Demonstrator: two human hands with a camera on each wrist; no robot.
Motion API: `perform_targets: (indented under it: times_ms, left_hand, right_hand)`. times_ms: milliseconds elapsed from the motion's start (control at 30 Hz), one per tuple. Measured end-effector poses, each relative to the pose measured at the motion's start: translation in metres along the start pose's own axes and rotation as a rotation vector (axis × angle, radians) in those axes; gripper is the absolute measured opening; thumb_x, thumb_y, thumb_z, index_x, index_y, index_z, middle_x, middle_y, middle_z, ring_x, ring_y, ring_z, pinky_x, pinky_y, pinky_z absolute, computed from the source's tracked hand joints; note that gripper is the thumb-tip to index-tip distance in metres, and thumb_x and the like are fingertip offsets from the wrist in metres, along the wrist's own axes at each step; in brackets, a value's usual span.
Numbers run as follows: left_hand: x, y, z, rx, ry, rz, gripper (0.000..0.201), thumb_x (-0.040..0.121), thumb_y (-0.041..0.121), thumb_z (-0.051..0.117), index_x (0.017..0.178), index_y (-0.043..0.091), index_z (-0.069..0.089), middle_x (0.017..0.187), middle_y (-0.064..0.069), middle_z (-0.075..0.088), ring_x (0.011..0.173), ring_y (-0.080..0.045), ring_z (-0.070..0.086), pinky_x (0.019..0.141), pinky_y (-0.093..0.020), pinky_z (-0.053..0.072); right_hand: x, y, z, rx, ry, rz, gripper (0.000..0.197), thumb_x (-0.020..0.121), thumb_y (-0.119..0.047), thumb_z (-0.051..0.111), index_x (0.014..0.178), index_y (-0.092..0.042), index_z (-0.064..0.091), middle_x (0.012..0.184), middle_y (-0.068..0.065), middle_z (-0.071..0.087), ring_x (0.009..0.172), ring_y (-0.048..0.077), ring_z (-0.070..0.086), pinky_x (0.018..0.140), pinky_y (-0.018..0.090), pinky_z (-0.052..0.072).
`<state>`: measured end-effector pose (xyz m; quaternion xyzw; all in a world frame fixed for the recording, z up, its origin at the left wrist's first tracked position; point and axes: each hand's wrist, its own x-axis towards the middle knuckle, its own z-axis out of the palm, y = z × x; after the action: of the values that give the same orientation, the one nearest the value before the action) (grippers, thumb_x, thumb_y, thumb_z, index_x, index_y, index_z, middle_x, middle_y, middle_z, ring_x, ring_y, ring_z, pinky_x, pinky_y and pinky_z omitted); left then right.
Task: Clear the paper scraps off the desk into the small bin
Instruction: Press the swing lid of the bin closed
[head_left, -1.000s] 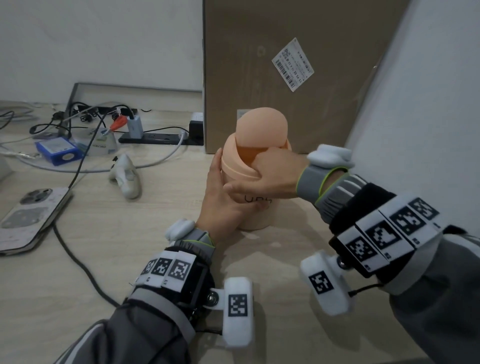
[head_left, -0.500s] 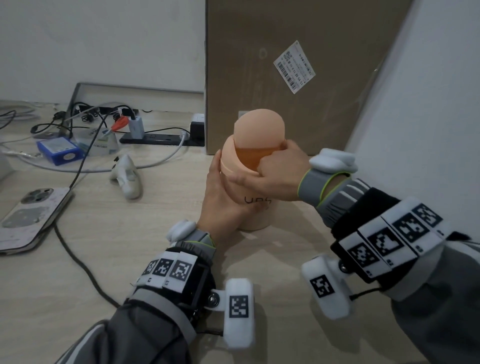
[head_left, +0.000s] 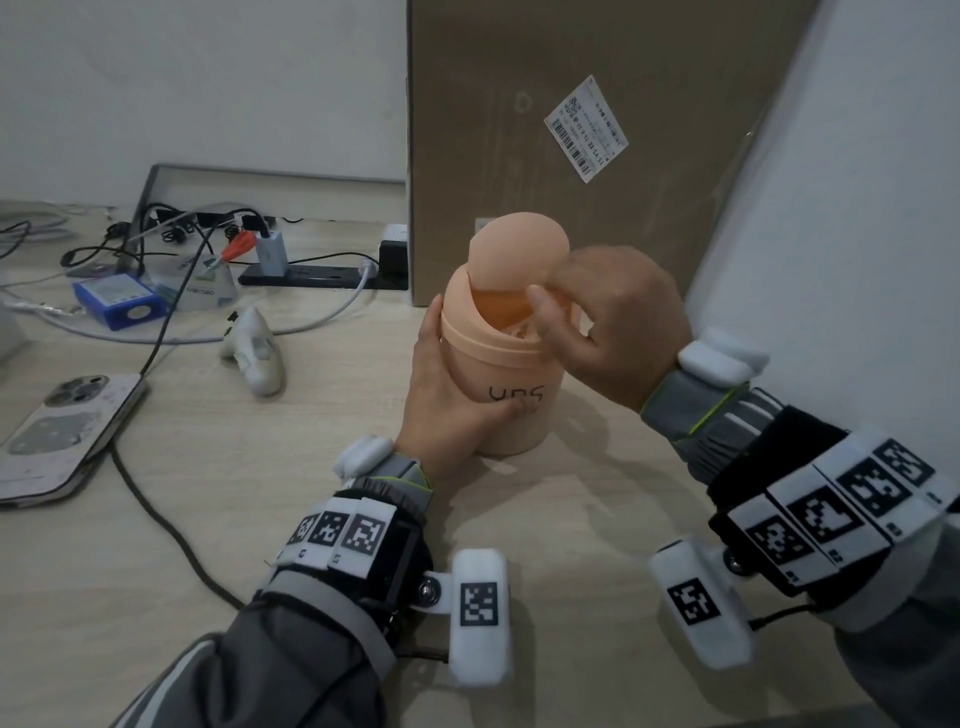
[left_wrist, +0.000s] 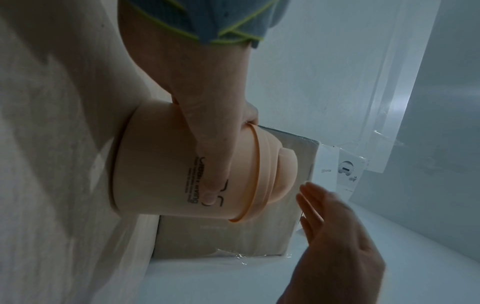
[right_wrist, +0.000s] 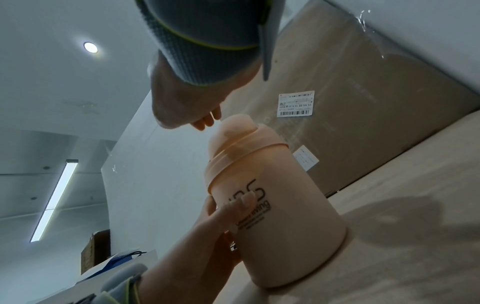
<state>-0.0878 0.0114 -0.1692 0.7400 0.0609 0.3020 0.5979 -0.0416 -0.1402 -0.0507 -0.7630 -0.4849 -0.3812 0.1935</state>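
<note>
One bin (head_left: 511, 384); left hand (head_left: 447, 400) grips it, right hand (head_left: 613, 332) above.

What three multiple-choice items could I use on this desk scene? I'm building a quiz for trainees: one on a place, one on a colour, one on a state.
1. Where does the phone lie?
A. on the desk, left of the bin
B. on top of the cardboard box
C. inside the bin

2. What colour is the bin?
A. blue
B. peach
C. black

3. How is the bin's flap standing?
A. taken off and lying on the desk
B. level and closed
C. tipped, leaving the mouth open

Right letters: A, the phone rests at the desk's left edge, apart from the bin. B, body and lid are peach in all three views. C, the head view shows the flap tilted, with white scraps visible through the opening, while the left hand grips the bin's side and the right hand is above the opening.
</note>
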Motion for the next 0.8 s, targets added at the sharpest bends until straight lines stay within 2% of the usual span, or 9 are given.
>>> perform_targets:
  times_ms: [33, 100, 167, 233, 400, 500, 600, 733, 800]
  left_hand:
    - [0.000, -0.001, 0.001, 0.010, 0.003, 0.007, 0.136, 0.047, 0.042, 0.095, 0.154, 0.045, 0.011, 0.150, 0.007, 0.041, 0.136, -0.015, 0.047, 0.109, -0.047, 0.046]
    - [0.002, -0.008, 0.001, 0.015, -0.016, 0.020, 0.136, 0.047, 0.041, 0.095, 0.154, 0.044, 0.011, 0.151, 0.008, 0.041, 0.137, -0.015, 0.046, 0.110, -0.047, 0.045]
    - [0.002, -0.008, 0.001, 0.007, -0.015, 0.021, 0.137, 0.047, 0.042, 0.095, 0.154, 0.043, 0.011, 0.151, 0.008, 0.040, 0.137, -0.013, 0.045, 0.111, -0.045, 0.044]
    - [0.002, -0.006, 0.003, 0.007, -0.019, 0.010, 0.136, 0.046, 0.043, 0.094, 0.154, 0.041, 0.012, 0.151, 0.009, 0.041, 0.137, -0.013, 0.046, 0.111, -0.044, 0.044]
    - [0.002, -0.005, 0.003, 0.014, -0.009, 0.004, 0.135, 0.046, 0.046, 0.092, 0.155, 0.038, 0.013, 0.151, 0.009, 0.038, 0.137, -0.012, 0.044, 0.112, -0.044, 0.043]
    - [0.001, -0.004, 0.003, 0.017, -0.006, -0.001, 0.136, 0.045, 0.047, 0.091, 0.155, 0.037, 0.012, 0.153, 0.009, 0.037, 0.138, -0.011, 0.043, 0.113, -0.043, 0.042]
    - [0.001, -0.003, 0.002, 0.020, -0.019, -0.015, 0.137, 0.045, 0.048, 0.091, 0.155, 0.039, 0.010, 0.153, 0.008, 0.038, 0.138, -0.012, 0.043, 0.113, -0.044, 0.042]
    - [0.000, -0.003, 0.000, 0.032, -0.024, -0.019, 0.136, 0.045, 0.048, 0.092, 0.154, 0.041, 0.011, 0.153, 0.008, 0.038, 0.137, -0.012, 0.045, 0.112, -0.045, 0.043]
    - [-0.001, 0.002, 0.000, 0.031, -0.034, -0.029, 0.133, 0.044, 0.048, 0.091, 0.151, 0.041, 0.013, 0.149, 0.010, 0.040, 0.135, -0.011, 0.046, 0.111, -0.044, 0.044]
  right_hand:
    - [-0.001, 0.005, 0.002, -0.010, 0.026, -0.030, 0.030, 0.087, -0.027, 0.046, 0.090, -0.009, 0.069, 0.088, 0.006, 0.071, 0.082, 0.026, 0.065, 0.073, 0.032, 0.045]
    - [0.001, 0.012, 0.011, -0.062, -0.065, -0.011, 0.043, 0.088, -0.032, 0.041, 0.118, -0.010, 0.063, 0.124, 0.007, 0.064, 0.113, 0.022, 0.060, 0.096, 0.038, 0.040]
    - [0.004, 0.016, 0.017, -0.077, -0.208, 0.066, 0.055, 0.089, -0.040, 0.030, 0.134, -0.016, 0.049, 0.142, 0.002, 0.049, 0.130, 0.015, 0.046, 0.108, 0.039, 0.027]
    - [0.004, 0.020, 0.020, -0.055, -0.293, 0.138, 0.059, 0.090, -0.045, 0.024, 0.142, -0.022, 0.036, 0.150, -0.003, 0.037, 0.137, 0.010, 0.035, 0.112, 0.038, 0.019]
    - [0.006, 0.026, 0.027, 0.170, -0.355, 0.275, 0.057, 0.093, -0.045, 0.023, 0.145, -0.024, 0.029, 0.153, -0.002, 0.032, 0.142, 0.010, 0.027, 0.115, 0.041, 0.023]
    - [0.006, 0.022, 0.028, 0.321, -0.360, 0.352, 0.049, 0.100, -0.039, 0.028, 0.145, -0.021, 0.030, 0.154, -0.001, 0.030, 0.143, 0.009, 0.023, 0.118, 0.026, 0.014]
    - [0.009, 0.020, 0.021, 0.459, -0.354, 0.442, 0.044, 0.102, -0.034, 0.027, 0.143, -0.023, 0.037, 0.152, -0.005, 0.034, 0.141, 0.006, 0.026, 0.114, 0.019, 0.014]
    - [0.014, 0.024, 0.016, 0.627, -0.379, 0.582, 0.043, 0.100, -0.043, 0.023, 0.135, -0.036, 0.047, 0.141, -0.017, 0.042, 0.129, 0.000, 0.036, 0.103, 0.015, 0.022]
    - [0.016, 0.025, 0.015, 0.656, -0.391, 0.611, 0.044, 0.099, -0.045, 0.021, 0.132, -0.038, 0.050, 0.139, -0.015, 0.045, 0.126, 0.002, 0.038, 0.099, 0.016, 0.022]
